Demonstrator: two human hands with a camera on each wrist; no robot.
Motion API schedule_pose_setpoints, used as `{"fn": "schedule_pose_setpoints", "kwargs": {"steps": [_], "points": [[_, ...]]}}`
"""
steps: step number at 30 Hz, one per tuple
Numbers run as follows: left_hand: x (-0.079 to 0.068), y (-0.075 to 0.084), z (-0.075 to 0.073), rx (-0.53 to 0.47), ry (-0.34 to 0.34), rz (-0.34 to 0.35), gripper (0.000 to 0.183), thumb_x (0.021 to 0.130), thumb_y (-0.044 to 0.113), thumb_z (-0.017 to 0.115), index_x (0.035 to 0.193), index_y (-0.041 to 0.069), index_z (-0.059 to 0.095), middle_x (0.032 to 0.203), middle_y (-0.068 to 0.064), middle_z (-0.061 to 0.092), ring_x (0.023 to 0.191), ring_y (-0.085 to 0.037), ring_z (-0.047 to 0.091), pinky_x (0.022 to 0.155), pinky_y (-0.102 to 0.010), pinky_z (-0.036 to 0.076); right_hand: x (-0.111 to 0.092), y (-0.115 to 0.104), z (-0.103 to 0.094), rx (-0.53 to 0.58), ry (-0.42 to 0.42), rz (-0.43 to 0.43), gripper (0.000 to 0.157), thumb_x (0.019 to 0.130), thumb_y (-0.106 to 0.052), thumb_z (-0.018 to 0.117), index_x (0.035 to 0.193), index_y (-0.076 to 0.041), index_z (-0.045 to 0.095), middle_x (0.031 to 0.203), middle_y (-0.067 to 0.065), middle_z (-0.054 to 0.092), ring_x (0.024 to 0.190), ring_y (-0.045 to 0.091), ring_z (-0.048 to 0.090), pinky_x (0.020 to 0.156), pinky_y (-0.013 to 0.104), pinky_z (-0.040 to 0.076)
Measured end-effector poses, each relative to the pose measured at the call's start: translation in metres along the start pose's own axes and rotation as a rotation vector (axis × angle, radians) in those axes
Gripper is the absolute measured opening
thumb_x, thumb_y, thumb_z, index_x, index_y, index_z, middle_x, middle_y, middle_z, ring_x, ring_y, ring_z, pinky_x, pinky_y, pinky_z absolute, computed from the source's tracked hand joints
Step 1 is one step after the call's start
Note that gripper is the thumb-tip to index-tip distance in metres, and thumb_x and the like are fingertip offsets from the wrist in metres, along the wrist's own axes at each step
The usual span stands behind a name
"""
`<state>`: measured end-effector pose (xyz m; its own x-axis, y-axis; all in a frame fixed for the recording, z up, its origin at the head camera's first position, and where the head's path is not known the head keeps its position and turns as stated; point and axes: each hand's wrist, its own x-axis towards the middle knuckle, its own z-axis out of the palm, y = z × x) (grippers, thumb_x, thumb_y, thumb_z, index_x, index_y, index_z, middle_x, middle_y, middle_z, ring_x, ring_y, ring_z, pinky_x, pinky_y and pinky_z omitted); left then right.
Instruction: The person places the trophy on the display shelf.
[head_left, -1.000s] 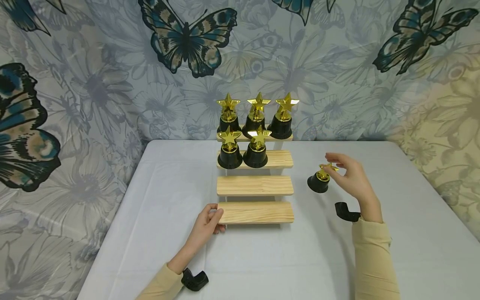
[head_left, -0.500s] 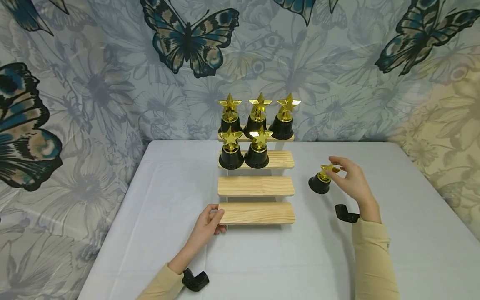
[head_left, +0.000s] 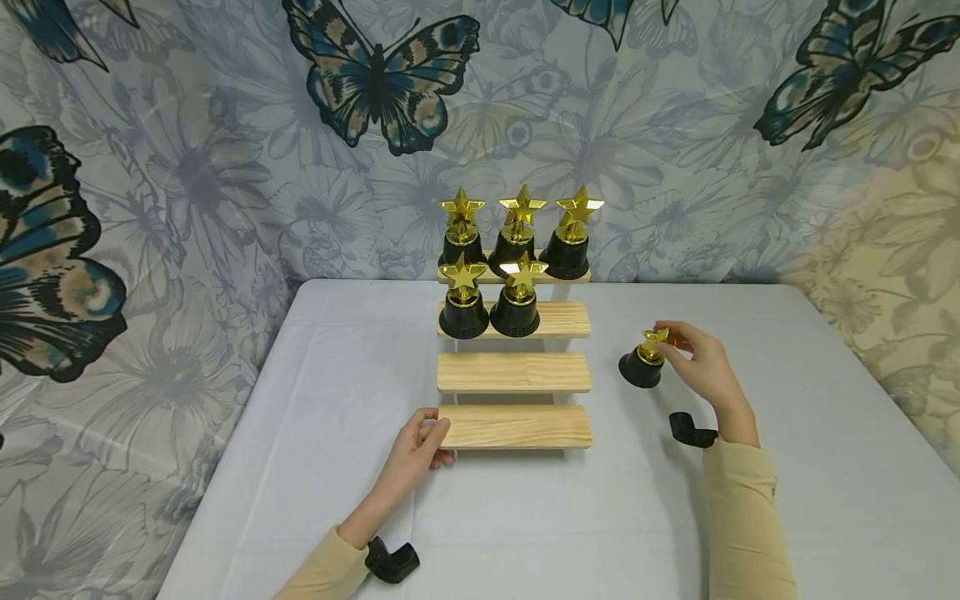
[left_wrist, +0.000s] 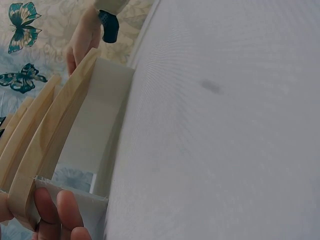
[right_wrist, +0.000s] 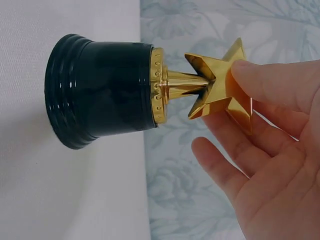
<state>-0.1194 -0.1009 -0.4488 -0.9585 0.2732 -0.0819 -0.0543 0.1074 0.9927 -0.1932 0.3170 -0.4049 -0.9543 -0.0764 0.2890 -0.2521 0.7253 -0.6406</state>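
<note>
My right hand (head_left: 701,362) pinches the gold star of a small trophy (head_left: 641,368) to the right of the rack. In the right wrist view, the thumb lies on the face of the star (right_wrist: 225,82) with fingers behind it; the black base (right_wrist: 107,90) is close to the white tabletop. My left hand (head_left: 416,440) grips the left end of the lowest wooden shelf (head_left: 517,427), thumb on top. Its fingers (left_wrist: 70,207) curl beneath the shelf end (left_wrist: 25,195) in the left wrist view. Matching trophies stand upright on the tiered rack: three on the top shelf, two (head_left: 514,308) on the second.
On the second shelf (head_left: 566,319), bare wood shows right of its two trophies. The third shelf (head_left: 513,372) is bare too. A white cloth (head_left: 525,533) covers the table, and a butterfly-patterned backdrop (head_left: 637,150) hangs behind. Both wrists carry black camera mounts (head_left: 392,561).
My right hand has come down slightly, its fingers closing on the trophy's star, which now turns more toward the camera. The left hand keeps its hold on the shelf end.
</note>
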Motion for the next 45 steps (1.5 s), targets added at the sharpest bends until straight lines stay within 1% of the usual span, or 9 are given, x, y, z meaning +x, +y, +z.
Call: {"fn": "schedule_pose_setpoints", "kwargs": {"steps": [2,8,12,15,19,22,25,29,45], "points": [[-0.003,0.008,0.001,0.007,-0.001,-0.001,0.030,0.100,0.017,0.044,0.118,-0.008,0.043,0.081,-0.026,0.062,0.065,-0.030,0.060,0.058,-0.031,0.047,0.000,0.000,0.000,0.000,-0.001,0.002,0.034,0.093,-0.011,0.057,0.123,0.005,0.053,0.112,0.023,0.057,0.100,0.034,0.053,0.089,0.047,0.041],[-0.003,0.010,0.001,0.003,-0.003,-0.009,0.030,0.100,0.017,0.044,0.119,-0.007,0.043,0.082,-0.027,0.062,0.066,-0.030,0.060,0.058,-0.031,0.047,0.000,0.002,0.002,-0.008,0.027,-0.011,0.032,0.093,-0.008,0.058,0.122,0.004,0.055,0.109,0.021,0.059,0.092,-0.001,0.048,0.081,0.011,0.037],[-0.003,0.010,0.001,0.005,-0.001,-0.004,0.030,0.100,0.016,0.044,0.118,-0.008,0.043,0.081,-0.027,0.062,0.065,-0.030,0.060,0.058,-0.030,0.047,0.000,0.003,0.005,-0.005,0.051,-0.031,0.030,0.092,-0.006,0.058,0.120,0.006,0.055,0.108,0.021,0.060,0.090,-0.008,0.045,0.089,0.029,0.043],[-0.003,0.010,0.001,0.004,0.000,-0.004,0.029,0.100,0.015,0.044,0.118,-0.008,0.043,0.080,-0.027,0.061,0.065,-0.031,0.059,0.057,-0.030,0.047,0.000,0.002,0.006,0.006,0.058,-0.036,0.030,0.092,-0.005,0.057,0.120,0.006,0.055,0.107,0.022,0.060,0.090,-0.008,0.045,0.088,0.048,0.041],[-0.004,0.010,0.001,-0.001,-0.001,-0.009,0.029,0.100,0.015,0.044,0.118,-0.007,0.043,0.080,-0.027,0.061,0.065,-0.031,0.059,0.058,-0.030,0.047,-0.001,0.001,0.005,0.007,0.075,-0.039,0.030,0.092,-0.004,0.056,0.121,0.007,0.054,0.107,0.023,0.060,0.091,-0.004,0.047,0.087,0.053,0.040],[-0.004,0.010,0.001,-0.002,0.002,-0.008,0.028,0.100,0.015,0.044,0.117,-0.008,0.043,0.079,-0.026,0.062,0.065,-0.029,0.059,0.057,-0.030,0.047,-0.001,-0.001,0.004,-0.012,0.099,-0.048,0.030,0.092,-0.003,0.057,0.120,0.007,0.054,0.108,0.023,0.060,0.092,0.001,0.049,0.086,0.050,0.041],[-0.004,0.011,0.001,-0.001,0.006,-0.009,0.027,0.100,0.014,0.044,0.117,-0.007,0.043,0.078,-0.023,0.062,0.064,-0.028,0.059,0.057,-0.030,0.047,-0.001,-0.003,0.002,-0.026,0.127,-0.069,0.030,0.091,-0.003,0.058,0.120,0.006,0.055,0.108,0.022,0.061,0.092,-0.001,0.049,0.089,0.031,0.044],[-0.004,0.011,0.001,0.001,0.008,-0.008,0.026,0.100,0.014,0.044,0.116,-0.007,0.044,0.077,-0.022,0.062,0.064,-0.029,0.059,0.056,-0.029,0.046,0.000,-0.013,-0.002,-0.016,0.166,-0.105,0.030,0.089,0.000,0.060,0.118,0.006,0.057,0.106,0.022,0.062,0.091,-0.012,0.046,0.081,0.008,0.035],[-0.004,0.010,0.001,-0.001,0.004,-0.009,0.030,0.100,0.015,0.044,0.118,-0.008,0.042,0.081,-0.027,0.062,0.066,-0.032,0.060,0.057,-0.030,0.047,0.000,-0.081,-0.026,-0.069,0.270,-0.315,0.040,0.080,0.012,0.064,0.119,0.005,0.058,0.103,0.020,0.063,0.094,-0.013,0.046,0.084,0.009,0.033]]}}
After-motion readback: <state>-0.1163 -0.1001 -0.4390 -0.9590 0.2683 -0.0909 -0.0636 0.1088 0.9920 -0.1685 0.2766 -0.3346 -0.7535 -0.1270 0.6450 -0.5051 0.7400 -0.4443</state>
